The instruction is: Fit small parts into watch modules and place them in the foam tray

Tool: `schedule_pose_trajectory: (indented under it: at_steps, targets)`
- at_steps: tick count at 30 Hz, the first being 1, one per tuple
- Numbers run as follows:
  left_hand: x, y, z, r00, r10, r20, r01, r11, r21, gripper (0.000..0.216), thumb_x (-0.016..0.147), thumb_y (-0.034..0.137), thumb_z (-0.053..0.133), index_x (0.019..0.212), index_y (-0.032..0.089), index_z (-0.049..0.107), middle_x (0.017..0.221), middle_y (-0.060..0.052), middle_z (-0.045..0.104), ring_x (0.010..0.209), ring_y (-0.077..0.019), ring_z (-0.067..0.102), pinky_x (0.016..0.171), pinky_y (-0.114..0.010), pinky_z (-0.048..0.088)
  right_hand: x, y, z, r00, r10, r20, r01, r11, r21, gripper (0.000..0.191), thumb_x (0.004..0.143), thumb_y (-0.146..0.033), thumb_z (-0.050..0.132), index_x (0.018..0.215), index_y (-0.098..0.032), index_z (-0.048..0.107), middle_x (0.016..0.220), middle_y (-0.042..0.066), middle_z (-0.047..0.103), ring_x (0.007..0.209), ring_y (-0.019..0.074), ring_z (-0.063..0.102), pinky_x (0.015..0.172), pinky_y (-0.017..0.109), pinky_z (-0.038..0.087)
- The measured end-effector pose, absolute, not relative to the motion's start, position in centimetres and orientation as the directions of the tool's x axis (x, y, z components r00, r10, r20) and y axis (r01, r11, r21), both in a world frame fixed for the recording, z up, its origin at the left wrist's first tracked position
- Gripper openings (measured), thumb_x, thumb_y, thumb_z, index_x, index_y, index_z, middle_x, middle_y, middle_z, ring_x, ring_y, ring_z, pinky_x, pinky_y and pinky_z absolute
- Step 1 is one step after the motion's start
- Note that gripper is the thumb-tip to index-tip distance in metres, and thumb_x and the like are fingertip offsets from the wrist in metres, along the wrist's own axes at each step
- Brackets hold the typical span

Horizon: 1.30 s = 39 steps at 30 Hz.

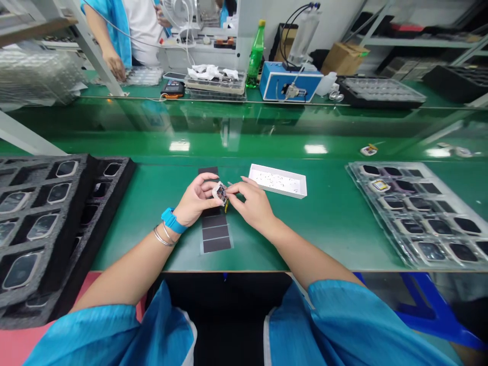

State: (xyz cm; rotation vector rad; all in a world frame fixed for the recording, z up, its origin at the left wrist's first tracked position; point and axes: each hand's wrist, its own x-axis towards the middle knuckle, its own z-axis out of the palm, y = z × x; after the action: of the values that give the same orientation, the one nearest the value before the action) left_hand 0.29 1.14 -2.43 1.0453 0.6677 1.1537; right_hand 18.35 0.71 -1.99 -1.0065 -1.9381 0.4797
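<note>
My left hand grips a small white watch case on edge, its inner parts and a yellow flex strip showing on the right side. My right hand has its thumb and forefinger pinched at the case's open side. A thin pale tip shows by those fingers, but what they hold is too small to name. Beneath the hands lies a strip of dark rectangular pads on clear backing. Just right of my fingers, a shallow white box contains several tiny dark pieces.
Black foam trays with watch screens are stacked left. Clear plastic trays of watch parts stand right, near a loose watch part. Behind a clear panel are a green bottle, a blue machine and a co-worker's hand.
</note>
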Motion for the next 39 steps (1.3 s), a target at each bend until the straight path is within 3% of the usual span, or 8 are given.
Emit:
schedule_pose_trajectory:
  at_steps: [3,8,15,24,30,33,39]
  targets:
    - [0.4,1.1,-2.3,0.309,0.949,0.069,-0.412,0.068,0.909,0.066,0.054,0.015,0.091,0.108,0.018,0.054,0.088,-0.002,0.069,0.077,-0.0125,0.066,0.073,-0.021,0.054,18.6,0.6,-1.3,-0.3,0.815,0.496,0.468,0.579,-0.668,0.009,0.088,-0.022,0.06,0.081,-0.022,0.065,0.082,0.0,0.072,0.079,0.0162,0.065,0.106,0.043,0.041]
    - [0.6,1.1,-2.2,0.322,0.944,0.068,-0.412,0.075,0.908,0.066,0.053,0.014,0.091,0.108,0.018,0.055,0.085,0.0,0.067,0.075,-0.0113,0.065,0.07,-0.02,0.053,19.0,0.3,-0.2,-0.219,0.857,0.467,0.416,0.515,-0.75,0.011,0.089,-0.028,0.06,0.089,-0.021,0.068,0.089,0.003,0.072,0.084,0.0179,0.066,0.086,0.033,0.05]
    - [0.9,0.9,-2.2,0.326,0.944,0.057,-0.392,0.08,0.917,0.064,0.051,0.013,0.091,0.106,0.018,0.059,0.086,-0.001,0.067,0.076,-0.0124,0.064,0.07,-0.02,0.053,18.6,0.2,-0.6,-0.245,0.794,0.556,0.487,0.596,-0.638,0.009,0.089,-0.026,0.06,0.085,-0.025,0.068,0.093,0.001,0.074,0.09,0.0189,0.068,0.108,0.045,0.04]
    - [2.2,-0.1,-1.8,0.306,0.952,0.013,-0.489,0.146,0.86,0.05,0.053,0.016,0.092,0.093,0.017,0.063,0.083,0.0,0.065,0.075,-0.0111,0.062,0.072,-0.021,0.053,17.7,-0.2,-1.2,-0.098,0.725,0.682,0.441,0.646,-0.623,0.013,0.089,-0.023,0.06,0.078,-0.024,0.066,0.086,0.0,0.074,0.084,0.0167,0.069,0.105,0.043,0.043]
    - [2.5,-0.6,-1.4,0.281,0.96,0.017,-0.525,0.138,0.84,0.049,0.054,0.015,0.091,0.093,0.017,0.062,0.084,0.0,0.066,0.074,-0.01,0.063,0.071,-0.019,0.053,17.1,-0.8,-0.8,-0.039,0.766,0.641,0.462,0.583,-0.668,0.015,0.091,-0.027,0.057,0.078,-0.024,0.065,0.087,0.002,0.074,0.084,0.0187,0.069,0.108,0.048,0.039]
    - [2.5,-0.6,-1.7,0.252,0.968,0.009,-0.515,0.126,0.848,0.049,0.054,0.015,0.091,0.092,0.016,0.061,0.085,-0.001,0.067,0.074,-0.0098,0.063,0.071,-0.02,0.053,17.3,-0.6,-0.8,-0.078,0.776,0.626,0.488,0.577,-0.655,0.016,0.09,-0.026,0.057,0.077,-0.024,0.065,0.088,0.002,0.074,0.086,0.0191,0.069,0.11,0.049,0.037]
    - [2.2,-0.4,-2.4,0.231,0.973,-0.01,-0.464,0.119,0.878,0.053,0.049,0.014,0.093,0.09,0.015,0.06,0.085,-0.002,0.067,0.076,-0.0127,0.065,0.073,-0.024,0.054,18.3,0.1,-0.8,-0.303,0.721,0.623,0.517,0.674,-0.528,0.018,0.09,-0.023,0.054,0.081,-0.024,0.069,0.09,0.002,0.075,0.084,0.0185,0.069,0.1,0.045,0.046]
